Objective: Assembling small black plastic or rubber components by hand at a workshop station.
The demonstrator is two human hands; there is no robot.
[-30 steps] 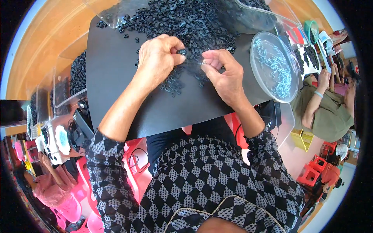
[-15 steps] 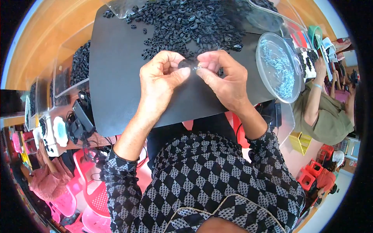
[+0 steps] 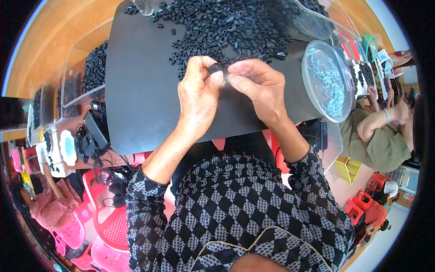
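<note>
My left hand (image 3: 198, 96) and my right hand (image 3: 258, 86) meet fingertip to fingertip over a black mat (image 3: 145, 104). Between the fingers of both hands sits a small black plastic part (image 3: 219, 68); a tiny pale piece seems pinched at my right fingertips, too small to make out. Just beyond the hands lies a heap of several small black parts (image 3: 231, 27) spread over the far half of the mat. To the right, beside my right hand, stands a clear round dish (image 3: 317, 54) holding small silvery metal pieces (image 3: 327, 84).
Clear bins of black parts (image 3: 93, 72) line the left side, with a black device and cables (image 3: 93, 131) near them. Another person in an olive shirt (image 3: 376, 136) sits at the right. Pink and red plastic stools (image 3: 108, 217) stand below left.
Both hands drew back from the heap toward me and came together; the small black part is now held between them, slightly nearer my body.
</note>
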